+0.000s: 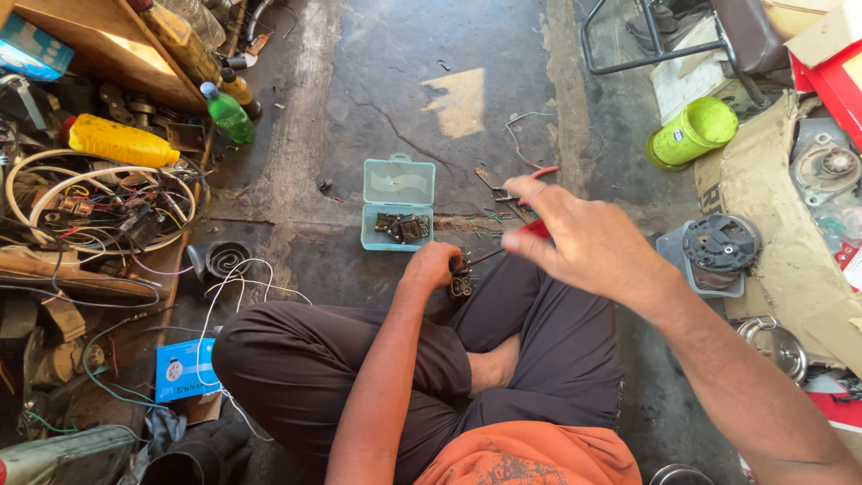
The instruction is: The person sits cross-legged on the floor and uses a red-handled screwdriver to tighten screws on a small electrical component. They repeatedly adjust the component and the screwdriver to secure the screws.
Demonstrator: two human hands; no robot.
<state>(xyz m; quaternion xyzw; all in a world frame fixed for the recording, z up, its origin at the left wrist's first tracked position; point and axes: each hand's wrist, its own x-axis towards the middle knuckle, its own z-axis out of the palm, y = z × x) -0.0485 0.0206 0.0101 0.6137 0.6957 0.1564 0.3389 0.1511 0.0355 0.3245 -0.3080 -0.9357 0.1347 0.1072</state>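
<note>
Red-handled metal pliers (pixel 525 202) sit clamped in the right hand (pixel 579 238), fingers wrapped round the grips. Left hand (pixel 433 266) is closed on a small black electrical part (pixel 461 286) by the knee — just in front lies an open pale-blue plastic box (pixel 398 202) on the cracked concrete floor (pixel 395 81).

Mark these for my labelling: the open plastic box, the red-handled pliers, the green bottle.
open plastic box (pixel 399 184): head view, raised lid.
red-handled pliers (pixel 537 229): head view, red grip in right hand.
green bottle (pixel 230 117): head view, body.
</note>
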